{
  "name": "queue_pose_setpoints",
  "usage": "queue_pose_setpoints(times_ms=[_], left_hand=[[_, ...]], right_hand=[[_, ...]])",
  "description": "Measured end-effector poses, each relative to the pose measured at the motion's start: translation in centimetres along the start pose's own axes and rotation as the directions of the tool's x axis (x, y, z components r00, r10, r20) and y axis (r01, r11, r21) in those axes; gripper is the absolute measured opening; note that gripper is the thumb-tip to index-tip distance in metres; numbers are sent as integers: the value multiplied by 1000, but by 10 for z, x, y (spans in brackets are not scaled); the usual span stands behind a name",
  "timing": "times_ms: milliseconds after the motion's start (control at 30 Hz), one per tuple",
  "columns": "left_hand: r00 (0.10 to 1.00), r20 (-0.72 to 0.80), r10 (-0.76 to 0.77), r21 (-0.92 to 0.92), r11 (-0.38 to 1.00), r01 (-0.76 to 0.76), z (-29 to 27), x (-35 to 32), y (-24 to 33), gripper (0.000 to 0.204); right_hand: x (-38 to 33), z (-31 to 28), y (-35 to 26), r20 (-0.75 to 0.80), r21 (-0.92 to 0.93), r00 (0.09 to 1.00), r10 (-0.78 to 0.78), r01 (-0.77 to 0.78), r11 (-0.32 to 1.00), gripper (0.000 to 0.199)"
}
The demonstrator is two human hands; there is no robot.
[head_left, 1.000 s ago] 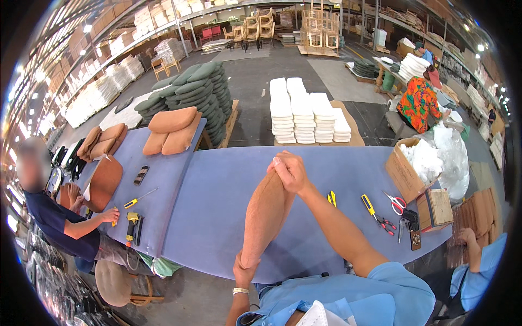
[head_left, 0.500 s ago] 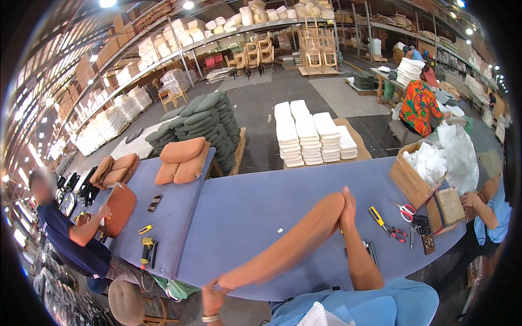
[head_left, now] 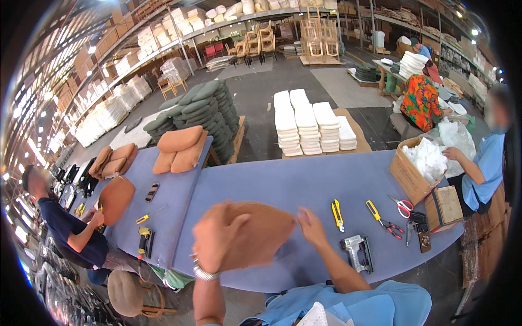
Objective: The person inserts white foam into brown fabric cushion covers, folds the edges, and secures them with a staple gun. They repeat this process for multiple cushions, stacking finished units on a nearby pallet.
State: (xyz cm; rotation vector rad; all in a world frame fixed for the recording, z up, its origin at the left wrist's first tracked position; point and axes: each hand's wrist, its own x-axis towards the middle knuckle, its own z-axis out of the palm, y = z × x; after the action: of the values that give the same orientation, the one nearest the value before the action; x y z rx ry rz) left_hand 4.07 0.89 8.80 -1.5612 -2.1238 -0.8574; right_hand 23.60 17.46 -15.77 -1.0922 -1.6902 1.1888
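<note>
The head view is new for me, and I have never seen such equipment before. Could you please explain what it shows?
There is no robot: these are a person's two bare hands. The wide camera sits on that person's head, looking down, so straight edges look bent and the person's left is the picture's left.

The left hand, blurred, holds a brown piece near its left end. The right hand is at its right corner; I cannot tell whether it grips.

On the blue-grey table, to the right, lie a yellow knife, a silver staple gun, a yellow-handled tool, pliers and scissors. Behind them stands a cardboard box of white filling. The people at both sides are others.
</note>
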Motion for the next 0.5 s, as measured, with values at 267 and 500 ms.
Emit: queue_pose_setpoints(times_ms=[267, 500], left_hand=[[993, -32, 114, -369, 922, -118, 53, 17, 86, 45], [969, -99, 225, -509, 826, -243, 17, 6, 73, 38]], right_hand=[[33, -24, -190, 75, 282, 879, -470, 433, 856, 28], [56, -48, -152, -176, 140, 904, -390, 415, 899, 37]])
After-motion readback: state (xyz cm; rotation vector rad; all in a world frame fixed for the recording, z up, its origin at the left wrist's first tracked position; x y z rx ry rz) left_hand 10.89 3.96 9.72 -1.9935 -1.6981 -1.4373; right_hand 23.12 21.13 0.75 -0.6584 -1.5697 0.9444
